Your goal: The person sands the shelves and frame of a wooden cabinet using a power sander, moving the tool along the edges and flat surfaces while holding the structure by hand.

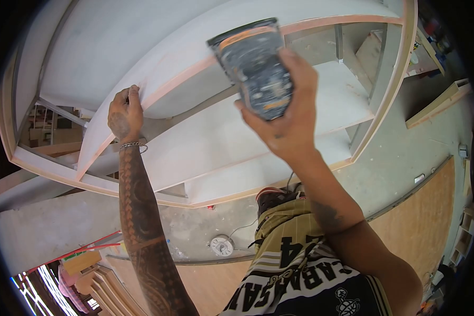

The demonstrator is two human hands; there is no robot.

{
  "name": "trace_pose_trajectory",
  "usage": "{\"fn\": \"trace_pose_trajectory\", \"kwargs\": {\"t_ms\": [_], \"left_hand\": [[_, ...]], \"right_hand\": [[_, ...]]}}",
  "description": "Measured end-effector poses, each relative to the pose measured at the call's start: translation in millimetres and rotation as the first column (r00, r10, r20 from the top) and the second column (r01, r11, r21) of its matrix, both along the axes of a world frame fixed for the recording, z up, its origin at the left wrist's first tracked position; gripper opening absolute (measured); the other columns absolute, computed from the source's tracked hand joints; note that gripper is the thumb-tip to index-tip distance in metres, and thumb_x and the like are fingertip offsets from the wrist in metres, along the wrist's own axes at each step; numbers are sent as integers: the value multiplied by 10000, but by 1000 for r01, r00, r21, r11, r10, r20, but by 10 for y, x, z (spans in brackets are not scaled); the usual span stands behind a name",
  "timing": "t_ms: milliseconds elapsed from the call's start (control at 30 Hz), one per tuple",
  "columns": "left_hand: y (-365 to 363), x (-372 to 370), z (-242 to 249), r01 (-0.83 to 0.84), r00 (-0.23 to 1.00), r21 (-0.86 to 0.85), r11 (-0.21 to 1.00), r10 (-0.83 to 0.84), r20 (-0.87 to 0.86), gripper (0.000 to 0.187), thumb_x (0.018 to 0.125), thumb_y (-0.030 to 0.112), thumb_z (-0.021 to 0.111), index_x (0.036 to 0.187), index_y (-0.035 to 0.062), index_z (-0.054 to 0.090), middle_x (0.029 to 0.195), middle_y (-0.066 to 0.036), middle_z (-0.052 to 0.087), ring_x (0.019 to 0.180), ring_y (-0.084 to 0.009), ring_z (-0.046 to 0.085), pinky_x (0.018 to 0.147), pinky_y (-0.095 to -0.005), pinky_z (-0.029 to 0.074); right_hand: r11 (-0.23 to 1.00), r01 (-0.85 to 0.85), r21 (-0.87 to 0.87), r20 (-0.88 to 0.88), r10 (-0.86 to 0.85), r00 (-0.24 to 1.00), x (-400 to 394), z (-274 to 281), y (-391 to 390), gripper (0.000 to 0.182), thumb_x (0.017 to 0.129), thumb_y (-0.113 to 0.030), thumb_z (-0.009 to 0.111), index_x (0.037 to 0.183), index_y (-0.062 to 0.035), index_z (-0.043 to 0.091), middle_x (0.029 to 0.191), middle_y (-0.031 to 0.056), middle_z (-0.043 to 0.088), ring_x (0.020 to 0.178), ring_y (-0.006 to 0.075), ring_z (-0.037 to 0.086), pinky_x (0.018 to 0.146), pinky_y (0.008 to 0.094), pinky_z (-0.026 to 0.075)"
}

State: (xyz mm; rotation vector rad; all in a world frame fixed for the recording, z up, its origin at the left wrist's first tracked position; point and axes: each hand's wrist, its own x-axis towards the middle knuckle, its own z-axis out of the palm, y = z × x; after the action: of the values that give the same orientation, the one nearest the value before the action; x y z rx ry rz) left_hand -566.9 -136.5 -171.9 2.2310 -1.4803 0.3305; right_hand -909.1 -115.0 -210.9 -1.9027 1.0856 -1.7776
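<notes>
My right hand [287,118] grips a dark electric sander [253,66] with an orange stripe, held up against the front edge of a white shelf unit [210,142]. My left hand [125,113] is raised too, its fingers curled over the orange-edged front lip of an upper shelf board [158,92], left of the sander. A metal bracelet sits on the left wrist. The sander's pad presses on the same shelf edge, further to the right. A thin cable hangs down below the right forearm.
The curved white cabinet frame [392,79] fills the upper view. Below lie a grey concrete floor [400,158], a round white object [221,245] on it, a large plywood sheet [421,210], red cables at lower left and wooden offcuts at the right.
</notes>
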Motion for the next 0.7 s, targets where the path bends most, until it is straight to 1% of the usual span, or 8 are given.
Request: {"fn": "trace_pose_trajectory", "kwargs": {"t_ms": [33, 133, 167, 233, 300, 500, 633, 700], "left_hand": [[2, -30, 18, -1, 1000, 0, 1000, 1, 0, 452, 945, 476, 557, 1080, 95, 761, 999, -153, 736, 986, -335, 682, 895, -437, 507], [27, -96, 43, -22, 999, 13, 1000, 23, -43, 459, 968, 479, 527, 1065, 107, 778, 1017, -154, 743, 1001, -330, 685, 912, -390, 489], [28, -115, 51, -22, 999, 12, 1000, 22, -30, 463, 967, 483, 526, 1064, 106, 778, 1015, -155, 743, 1002, -329, 685, 911, -390, 489], [25, -84, 41, -26, 1000, 10, 1000, 26, -17, 468, 965, 486, 525, 1063, 106, 778, 1013, -155, 743, 1003, -328, 685, 910, -389, 490], [10, -21, -7, 2, 1000, -20, 1000, -2, -5, 458, 944, 497, 569, 1053, 98, 764, 939, -155, 732, 951, -336, 683, 872, -441, 511], [-8, 36, -34, 18, 1000, -31, 999, -18, 17, 427, 940, 484, 588, 1027, 107, 768, 934, -139, 736, 936, -321, 686, 860, -434, 518], [-12, 29, -33, 19, 999, -39, 999, -18, 35, 414, 934, 481, 598, 1020, 114, 768, 945, -130, 738, 943, -314, 688, 864, -427, 521], [-10, 20, -28, -1, 999, -27, 1000, 2, 40, 418, 934, 484, 596, 1023, 113, 768, 955, -133, 738, 951, -315, 688, 870, -426, 520]], "right_hand": [[999, -32, 10, 23, 32, 999, 81, -25, 22, 938, 665, -85, 894, 1458, -61, 392, 1406, 192, 429, 1263, 359, 508, 1038, 390, 478], [989, -135, 61, 54, 132, 990, 298, -43, 110, 936, 660, -88, 894, 1459, -121, 408, 1420, 177, 422, 1259, 364, 518, 985, 413, 531], [984, -156, 88, 87, 148, 985, 370, -30, 132, 942, 635, -48, 880, 1442, -256, 441, 1436, 133, 390, 1170, 389, 591, 849, 440, 601], [974, -195, 113, 71, 187, 980, 458, 10, 193, 942, 639, -52, 881, 1444, -260, 439, 1426, 137, 394, 1139, 390, 607, 832, 440, 607], [966, -235, 108, 63, 229, 971, 568, 17, 216, 936, 646, -59, 880, 1443, -276, 442, 1405, 144, 404, 1060, 380, 647, 784, 434, 621], [938, -314, 146, 17, 315, 949, 707, 68, 284, 906, 646, -70, 879, 1425, -280, 468, 1404, 137, 410, 1038, 362, 660, 780, 430, 623], [947, -284, 147, 14, 285, 958, 585, 61, 241, 896, 646, -80, 878, 1419, -286, 474, 1399, 126, 419, 1021, 356, 667, 774, 423, 623], [952, -240, 188, 15, 242, 970, 466, 64, 202, 877, 664, -98, 885, 1422, -232, 463, 1431, 116, 419, 1229, 361, 568, 849, 426, 614]]}}
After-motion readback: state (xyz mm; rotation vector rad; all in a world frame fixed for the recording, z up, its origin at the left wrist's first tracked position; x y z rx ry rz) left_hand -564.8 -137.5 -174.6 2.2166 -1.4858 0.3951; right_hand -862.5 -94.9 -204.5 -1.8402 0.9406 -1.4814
